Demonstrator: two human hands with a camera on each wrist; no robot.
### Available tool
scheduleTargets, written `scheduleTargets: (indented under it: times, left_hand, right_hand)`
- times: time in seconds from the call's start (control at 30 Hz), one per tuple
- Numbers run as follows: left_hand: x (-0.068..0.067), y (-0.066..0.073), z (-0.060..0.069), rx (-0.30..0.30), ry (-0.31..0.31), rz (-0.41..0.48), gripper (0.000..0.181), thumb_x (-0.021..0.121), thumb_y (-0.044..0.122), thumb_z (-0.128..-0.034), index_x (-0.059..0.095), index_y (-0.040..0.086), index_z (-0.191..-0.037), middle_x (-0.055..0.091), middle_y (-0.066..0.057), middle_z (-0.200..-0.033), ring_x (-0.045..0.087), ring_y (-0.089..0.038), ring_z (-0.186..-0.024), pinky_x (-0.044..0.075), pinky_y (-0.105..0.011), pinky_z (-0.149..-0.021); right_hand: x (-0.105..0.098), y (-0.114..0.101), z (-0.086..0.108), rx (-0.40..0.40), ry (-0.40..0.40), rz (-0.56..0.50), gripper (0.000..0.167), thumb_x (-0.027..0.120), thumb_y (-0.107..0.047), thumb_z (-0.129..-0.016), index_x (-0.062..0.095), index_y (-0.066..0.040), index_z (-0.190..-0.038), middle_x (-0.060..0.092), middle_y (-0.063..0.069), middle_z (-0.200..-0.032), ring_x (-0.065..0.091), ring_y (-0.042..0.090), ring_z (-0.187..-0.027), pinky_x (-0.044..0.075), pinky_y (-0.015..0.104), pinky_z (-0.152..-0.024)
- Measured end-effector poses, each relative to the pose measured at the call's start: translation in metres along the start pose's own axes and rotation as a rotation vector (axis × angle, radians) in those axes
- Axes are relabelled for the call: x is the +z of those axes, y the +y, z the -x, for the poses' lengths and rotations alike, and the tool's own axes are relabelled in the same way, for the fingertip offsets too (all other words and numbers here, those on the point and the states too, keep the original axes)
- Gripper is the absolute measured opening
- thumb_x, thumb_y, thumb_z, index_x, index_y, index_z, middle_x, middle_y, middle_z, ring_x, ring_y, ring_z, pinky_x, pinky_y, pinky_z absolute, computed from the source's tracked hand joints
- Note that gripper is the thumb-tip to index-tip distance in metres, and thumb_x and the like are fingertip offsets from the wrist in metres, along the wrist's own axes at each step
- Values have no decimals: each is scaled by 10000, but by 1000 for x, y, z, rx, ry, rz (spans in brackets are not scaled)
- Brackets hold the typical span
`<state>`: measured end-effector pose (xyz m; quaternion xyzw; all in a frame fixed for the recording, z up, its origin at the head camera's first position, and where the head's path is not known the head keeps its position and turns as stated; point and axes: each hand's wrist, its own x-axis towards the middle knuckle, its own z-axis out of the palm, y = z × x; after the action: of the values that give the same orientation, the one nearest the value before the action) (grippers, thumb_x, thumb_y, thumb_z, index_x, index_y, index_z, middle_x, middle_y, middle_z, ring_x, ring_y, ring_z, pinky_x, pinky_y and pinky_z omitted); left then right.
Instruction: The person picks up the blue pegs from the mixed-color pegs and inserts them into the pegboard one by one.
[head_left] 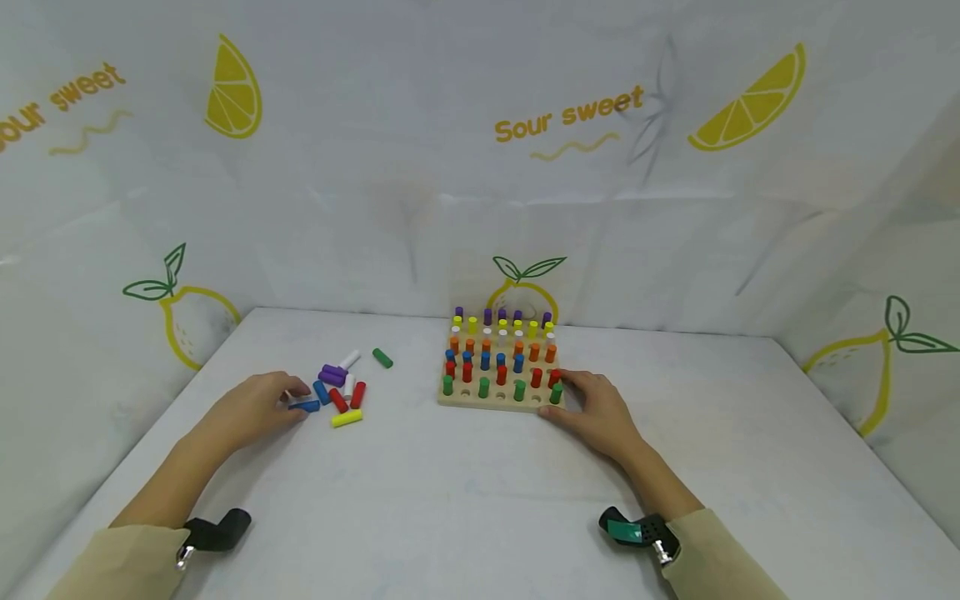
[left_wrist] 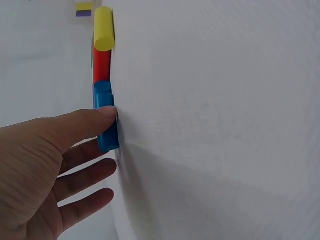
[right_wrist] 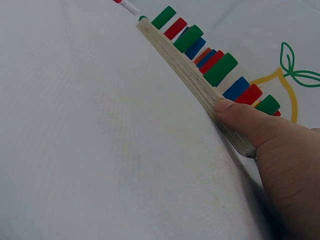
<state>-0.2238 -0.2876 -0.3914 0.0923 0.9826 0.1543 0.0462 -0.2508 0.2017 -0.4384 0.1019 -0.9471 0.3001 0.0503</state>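
At the left of the head view my left hand pinches a blue peg lying at the near edge of a loose pile. The left wrist view shows the thumb on this blue peg, with the index finger partly hidden behind it. My right hand holds the near right corner of a wooden pegboard. Its thumb presses the front edge of the board in the right wrist view. Rows of purple, yellow, white, orange, blue, red and green pegs stand upright in the board, with some holes bare.
Beside the left hand lie a yellow peg, red pegs, another blue peg, purple pegs and white pegs. A green peg lies apart. Behind the white-covered table hangs a lemon-print sheet.
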Motion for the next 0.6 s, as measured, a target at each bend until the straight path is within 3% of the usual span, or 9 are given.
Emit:
scheduleTargets:
  times: [0.1, 0.27, 0.6]
  left_hand:
    - [2, 1, -1, 21, 6, 3, 341, 781, 197, -880, 715, 50, -1180, 736, -99, -1049, 668, -279, -979, 577, -534, -895]
    - [3, 6, -3, 52, 6, 6, 236, 778, 162, -879, 735, 72, -1093, 723, -62, -965, 639, -224, -889, 591, -484, -841]
    - [0, 9, -3, 56, 13, 4, 180, 762, 141, -893, 742, 76, -1059, 717, -48, -924, 629, -201, -854, 592, -467, -814]
  right_hand:
    - [0, 0, 0, 0, 1, 1, 760, 772, -503, -842, 551, -90, -1440, 593, 140, -1445, 491, 360, -1371, 405, 585, -1142]
    - [0, 1, 0, 4, 1, -1, 760, 771, -498, -844, 549, -85, -1441, 589, 144, -1448, 485, 365, -1377, 399, 588, -1145]
    - [0, 0, 0, -12, 6, -8, 753, 774, -499, -842, 557, -88, -1434, 598, 136, -1438, 493, 356, -1369, 396, 582, -1148]
